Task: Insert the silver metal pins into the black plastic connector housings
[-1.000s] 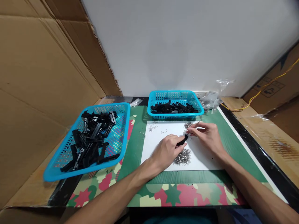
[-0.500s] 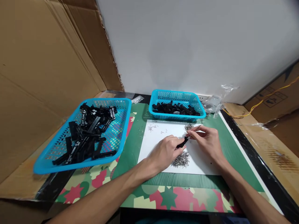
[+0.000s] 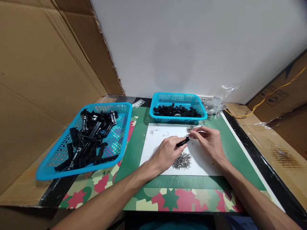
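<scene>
My left hand (image 3: 169,150) is closed round a small black plastic part (image 3: 183,141), whose end points up and to the right above a white sheet (image 3: 153,153). Just right of that end, my right hand (image 3: 207,140) has thumb and fingertips pinched together; whatever they hold is too small to make out. Below the black part lies a pile of small shiny metal pieces (image 3: 182,160). Behind the right fingertips is a smaller heap of metal bits (image 3: 190,128), partly covered. A few thin wire-like pieces (image 3: 153,130) are scattered at the sheet's far left.
A large blue basket (image 3: 128,134) of long black parts stands at the left. At the back, a smaller blue basket (image 3: 177,120) holds black pieces. Clear plastic bags (image 3: 213,105) and a yellow cable (image 3: 254,110) lie at the back right. Cardboard (image 3: 48,64) rises on the left.
The black part has tilted flatter in my left hand. My right fingertips have drawn slightly away from its end. The whole view has shifted a little.
</scene>
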Demonstrator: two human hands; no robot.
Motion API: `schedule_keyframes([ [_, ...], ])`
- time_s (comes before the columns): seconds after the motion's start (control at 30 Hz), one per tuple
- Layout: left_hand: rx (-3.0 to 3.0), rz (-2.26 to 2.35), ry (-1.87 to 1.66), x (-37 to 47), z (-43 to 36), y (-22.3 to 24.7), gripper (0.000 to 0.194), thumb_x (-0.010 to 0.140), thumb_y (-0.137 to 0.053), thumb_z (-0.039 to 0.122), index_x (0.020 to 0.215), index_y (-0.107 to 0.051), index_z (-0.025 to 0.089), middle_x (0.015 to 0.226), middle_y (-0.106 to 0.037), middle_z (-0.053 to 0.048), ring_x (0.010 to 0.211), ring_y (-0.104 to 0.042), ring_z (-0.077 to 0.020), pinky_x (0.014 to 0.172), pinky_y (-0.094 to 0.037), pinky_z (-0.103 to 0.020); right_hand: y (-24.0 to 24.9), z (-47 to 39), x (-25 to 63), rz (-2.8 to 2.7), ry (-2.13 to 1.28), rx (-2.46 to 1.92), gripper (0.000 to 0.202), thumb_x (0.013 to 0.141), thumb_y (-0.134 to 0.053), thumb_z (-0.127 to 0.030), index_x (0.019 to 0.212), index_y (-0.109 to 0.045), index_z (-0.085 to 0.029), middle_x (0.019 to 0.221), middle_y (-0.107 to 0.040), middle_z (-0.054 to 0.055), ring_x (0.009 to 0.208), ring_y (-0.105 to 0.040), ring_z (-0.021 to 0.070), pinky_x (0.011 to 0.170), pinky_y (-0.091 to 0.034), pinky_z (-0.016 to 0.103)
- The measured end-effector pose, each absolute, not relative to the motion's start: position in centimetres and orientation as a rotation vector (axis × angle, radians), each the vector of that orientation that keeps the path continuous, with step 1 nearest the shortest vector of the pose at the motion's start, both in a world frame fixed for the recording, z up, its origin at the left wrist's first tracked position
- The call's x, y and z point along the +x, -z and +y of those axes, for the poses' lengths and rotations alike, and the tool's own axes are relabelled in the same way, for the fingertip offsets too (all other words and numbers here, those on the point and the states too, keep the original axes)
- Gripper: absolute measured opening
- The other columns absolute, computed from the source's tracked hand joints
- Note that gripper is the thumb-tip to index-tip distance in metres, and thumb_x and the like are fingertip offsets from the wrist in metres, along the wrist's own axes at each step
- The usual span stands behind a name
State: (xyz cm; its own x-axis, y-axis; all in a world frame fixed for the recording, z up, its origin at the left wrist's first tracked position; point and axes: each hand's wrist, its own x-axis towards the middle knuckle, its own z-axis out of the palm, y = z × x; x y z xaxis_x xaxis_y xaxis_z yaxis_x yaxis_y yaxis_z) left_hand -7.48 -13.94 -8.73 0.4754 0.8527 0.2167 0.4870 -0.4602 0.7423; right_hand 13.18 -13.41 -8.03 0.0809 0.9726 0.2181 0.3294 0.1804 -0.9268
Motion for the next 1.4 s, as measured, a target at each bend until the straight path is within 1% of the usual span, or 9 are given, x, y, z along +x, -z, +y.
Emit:
schedule_keyframes([
  [0.17, 1.925, 1.104, -0.963, -7.6, -13.8, 8.5, 0.030, 0.103, -0.062, 0.031, 0.128, -0.072, 0.020, 0.124, -0.075, -0.009, 0.109, -0.069, -0.0225, 0.085, -0.054, -0.033, 7.0, -13.0, 15.2, -1.694, -0.546, -1.437, 0.038, 0.104, -0.051, -0.043, 0.084, -0.073, -0.019, 0.069, -0.070, 0.003, 0.061, -0.061, 0.0172, 0.063, -0.044, 0.030],
  [0.23, 1.879, 1.117, -1.006, -7.7, -13.6, 8.5, 0.028, 0.103, -0.061, 0.032, 0.126, -0.074, 0.021, 0.122, -0.076, -0.008, 0.105, -0.069, -0.0218, 0.083, -0.054, -0.032, 7.1, -12.7, 16.1, -1.808, -0.478, -1.462, 0.036, 0.104, -0.049, -0.041, 0.086, -0.072, -0.020, 0.072, -0.071, 0.003, 0.062, -0.059, 0.0172, 0.063, -0.042, 0.029],
  [0.33, 1.832, 1.161, -1.053, -7.9, -13.4, 8.3, 0.028, 0.103, -0.060, 0.036, 0.121, -0.075, 0.020, 0.111, -0.076, -0.007, 0.090, -0.067, -0.0195, 0.076, -0.051, -0.031, 7.5, -12.3, 17.0, -1.904, -0.419, -1.489, 0.027, 0.099, -0.055, -0.038, 0.089, -0.073, -0.020, 0.081, -0.074, 0.004, 0.070, -0.064, 0.0194, 0.067, -0.043, 0.030],
  [0.47, 1.783, 1.143, -1.139, -8.1, -13.1, 8.0, 0.033, 0.109, -0.048, 0.040, 0.121, -0.072, 0.020, 0.114, -0.072, -0.007, 0.096, -0.064, -0.0204, 0.082, -0.050, -0.032, 7.9, -12.1, 17.3, -1.969, -0.453, -1.530, 0.020, 0.093, -0.062, -0.034, 0.087, -0.075, -0.021, 0.081, -0.075, 0.005, 0.072, -0.065, 0.0203, 0.067, -0.045, 0.031],
  [0.57, 1.739, 1.165, -1.236, -8.3, -12.9, 7.7, 0.031, 0.109, -0.047, 0.039, 0.119, -0.069, 0.021, 0.110, -0.070, -0.006, 0.095, -0.061, -0.0194, 0.082, -0.048, -0.031, 7.9, -12.2, 16.7, -1.972, -0.474, -1.514, 0.020, 0.094, -0.061, -0.032, 0.089, -0.076, -0.021, 0.084, -0.076, 0.005, 0.075, -0.066, 0.0209, 0.070, -0.046, 0.032],
  [0.77, 1.647, 1.211, -1.425, -8.6, -12.7, 7.2, 0.018, 0.107, -0.052, 0.038, 0.111, -0.059, 0.021, 0.090, -0.060, 0.000, 0.074, -0.052, -0.0144, 0.069, -0.042, -0.027, 7.3, -13.2, 14.9, -2.151, -0.732, -1.315, 0.017, 0.098, -0.063, -0.029, 0.095, -0.078, -0.022, 0.097, -0.078, 0.006, 0.087, -0.069, 0.0205, 0.077, -0.049, 0.032],
  [1.03, 1.680, 1.149, -1.360, -8.5, -12.9, 7.8, 0.018, 0.106, -0.053, 0.036, 0.105, -0.058, 0.020, 0.096, -0.060, -0.001, 0.080, -0.053, -0.0142, 0.072, -0.042, -0.027, 6.8, -13.7, 14.1, -2.283, -0.910, -1.261, 0.008, 0.095, -0.071, -0.025, 0.093, -0.079, -0.022, 0.086, -0.073, 0.003, 0.081, -0.065, 0.0185, 0.075, -0.047, 0.031],
  [1.2, 1.711, 1.126, -1.270, -8.2, -13.1, 7.9, 0.018, 0.106, -0.054, 0.036, 0.106, -0.061, 0.020, 0.095, -0.060, -0.001, 0.083, -0.055, -0.0151, 0.075, -0.042, -0.028, 6.9, -13.8, 13.9, -2.319, -0.906, -1.236, 0.014, 0.098, -0.066, -0.021, 0.090, -0.077, -0.021, 0.085, -0.070, 0.003, 0.080, -0.062, 0.0177, 0.073, -0.045, 0.031],
  [1.4, 1.752, 1.106, -1.216, -8.0, -13.3, 8.0, 0.018, 0.106, -0.054, 0.035, 0.107, -0.062, 0.020, 0.100, -0.060, -0.003, 0.084, -0.057, -0.0160, 0.078, -0.044, -0.029, 6.6, -13.8, 13.9, -2.339, -0.803, -1.253, 0.012, 0.098, -0.065, -0.017, 0.090, -0.074, -0.019, 0.085, -0.069, 0.004, 0.078, -0.060, 0.0179, 0.072, -0.044, 0.031],
])
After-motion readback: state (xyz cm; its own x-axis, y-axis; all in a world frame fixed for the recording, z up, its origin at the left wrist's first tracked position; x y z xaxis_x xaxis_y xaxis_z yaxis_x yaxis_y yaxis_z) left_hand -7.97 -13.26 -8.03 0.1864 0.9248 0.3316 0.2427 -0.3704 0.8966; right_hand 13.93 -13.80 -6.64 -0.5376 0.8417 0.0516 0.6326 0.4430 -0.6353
